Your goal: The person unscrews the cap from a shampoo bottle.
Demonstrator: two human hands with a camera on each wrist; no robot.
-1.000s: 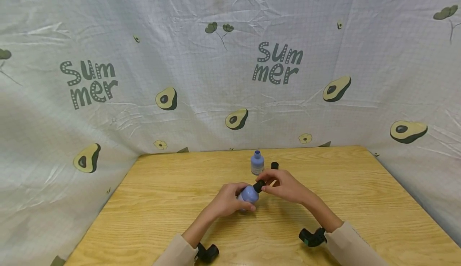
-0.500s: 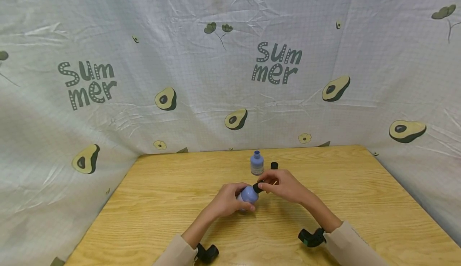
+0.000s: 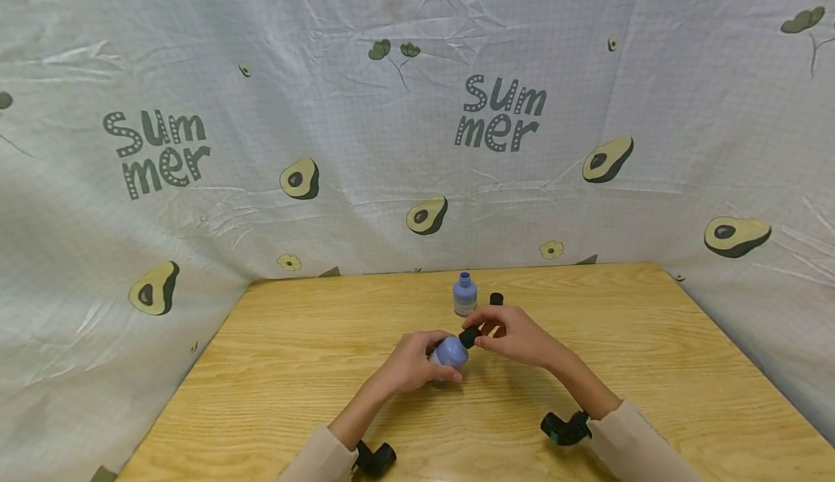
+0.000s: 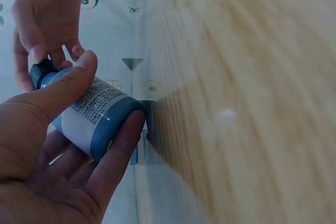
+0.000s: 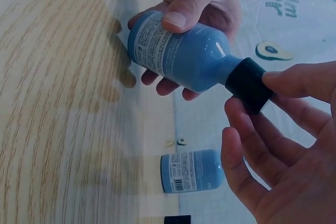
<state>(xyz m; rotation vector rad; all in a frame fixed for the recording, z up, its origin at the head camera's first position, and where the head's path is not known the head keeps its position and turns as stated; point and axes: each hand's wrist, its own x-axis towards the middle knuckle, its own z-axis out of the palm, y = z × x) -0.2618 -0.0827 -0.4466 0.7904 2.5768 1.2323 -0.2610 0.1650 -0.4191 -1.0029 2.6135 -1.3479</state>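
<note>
My left hand (image 3: pixel 412 363) grips a blue bottle (image 3: pixel 451 352) with a white printed label, its neck tilted toward the right. The thumb lies along one side of the bottle (image 4: pixel 94 109) in the left wrist view, with fingers wrapped under it. On the bottle's neck sits a black cap (image 5: pixel 248 85), pinched between the thumb and fingers of my right hand (image 3: pixel 512 336). A second blue bottle (image 3: pixel 465 295) stands upright and uncapped on the table behind the hands. Beside it is another black cap (image 3: pixel 496 299), partly hidden by my right hand.
Everything is on a light wooden table (image 3: pixel 313 322). A white cloth (image 3: pixel 365 119) printed with avocados and lettering hangs behind the table and along its sides. Black wrist-worn devices (image 3: pixel 565 429) sit by both beige sleeves.
The right hand's thumb and fingers shift around the black cap, first forward over it, then back. The left hand and its bottle stay in place.
</note>
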